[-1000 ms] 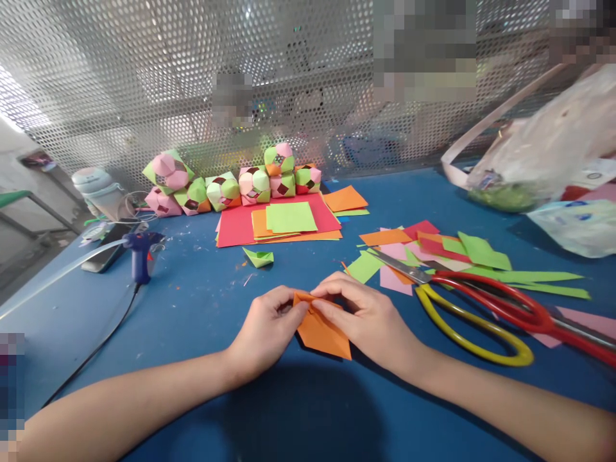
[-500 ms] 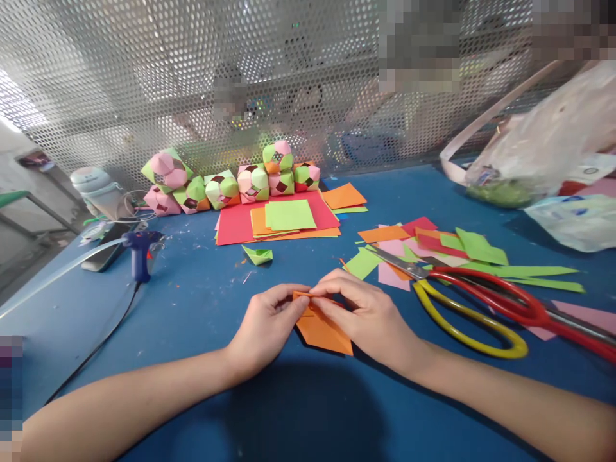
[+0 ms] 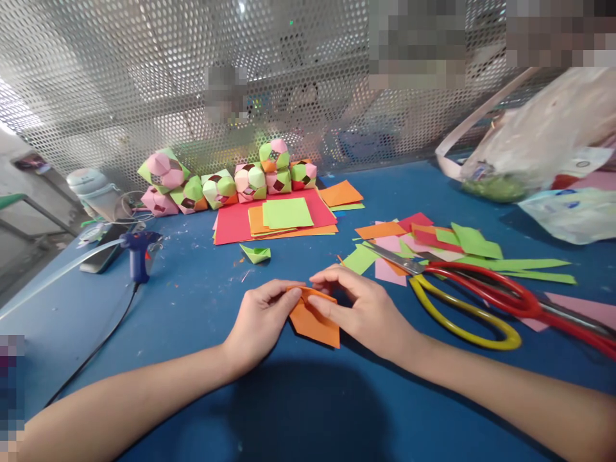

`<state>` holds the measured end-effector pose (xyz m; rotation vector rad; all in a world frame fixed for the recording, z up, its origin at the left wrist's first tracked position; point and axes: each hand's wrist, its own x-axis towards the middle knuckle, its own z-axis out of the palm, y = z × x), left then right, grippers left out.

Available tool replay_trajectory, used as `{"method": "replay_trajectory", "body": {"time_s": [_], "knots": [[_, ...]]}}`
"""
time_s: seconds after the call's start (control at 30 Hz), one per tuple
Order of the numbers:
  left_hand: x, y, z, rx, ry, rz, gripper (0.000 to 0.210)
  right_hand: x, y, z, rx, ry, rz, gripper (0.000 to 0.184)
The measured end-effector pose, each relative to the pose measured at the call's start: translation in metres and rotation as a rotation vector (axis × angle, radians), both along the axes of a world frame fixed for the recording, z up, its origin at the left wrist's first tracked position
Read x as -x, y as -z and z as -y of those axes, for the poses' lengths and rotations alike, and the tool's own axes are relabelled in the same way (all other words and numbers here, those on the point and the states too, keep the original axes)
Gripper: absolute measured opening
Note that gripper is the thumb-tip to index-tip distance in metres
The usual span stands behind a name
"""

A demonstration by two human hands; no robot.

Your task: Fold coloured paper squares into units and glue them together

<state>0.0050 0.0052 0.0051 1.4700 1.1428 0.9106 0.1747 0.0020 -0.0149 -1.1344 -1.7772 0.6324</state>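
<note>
Folded orange paper (image 3: 315, 324) at the centre of the frame, just below the middle, raised a little above the blue table (image 3: 192, 308); probably very light and crisp, stiff along the creases yet easily bent or torn, not slippery, so best taken flat between thumb and fingertip at the folded top edge, with no squeeze on the loose lower panel. At its upper left corner, the left hand (image 3: 262, 321), thumb and forefinger closed on the fold; at its right side, the right hand (image 3: 373, 311), thumb on the near face, forefinger arched narrowly beyond the top edge, pressure from the hidden fingers impossible to tell. Farther out, a small green folded piece (image 3: 258, 255) above the left hand, stacked sheets (image 3: 233, 224) at upper centre, paper balls (image 3: 250, 181) behind; at middle right, paper scraps (image 3: 392, 247) partly under scissors (image 3: 532, 305); at middle left, a blue glue gun (image 3: 138, 256); at upper right, a plastic bag (image 3: 543, 141)
</note>
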Motion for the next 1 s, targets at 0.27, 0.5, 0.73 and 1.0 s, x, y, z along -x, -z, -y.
{"method": "replay_trajectory", "body": {"time_s": [0.27,0.5,0.73,1.0], "knots": [[0.001,0.005,-0.002,-0.081,-0.035,-0.069,0.019,-0.006,0.000,-0.004,-0.045,-0.075,-0.001,0.015],[0.001,0.005,-0.003,-0.154,-0.025,-0.126,0.015,-0.010,-0.001,-0.007,-0.029,-0.125,-0.014,0.009],[-0.001,0.004,-0.002,-0.140,0.007,-0.151,0.013,-0.009,0.002,-0.008,-0.214,-0.168,0.056,0.013],[-0.001,0.004,-0.001,-0.129,0.029,-0.154,0.014,-0.012,0.003,-0.008,-0.317,-0.177,0.145,0.014]]}}
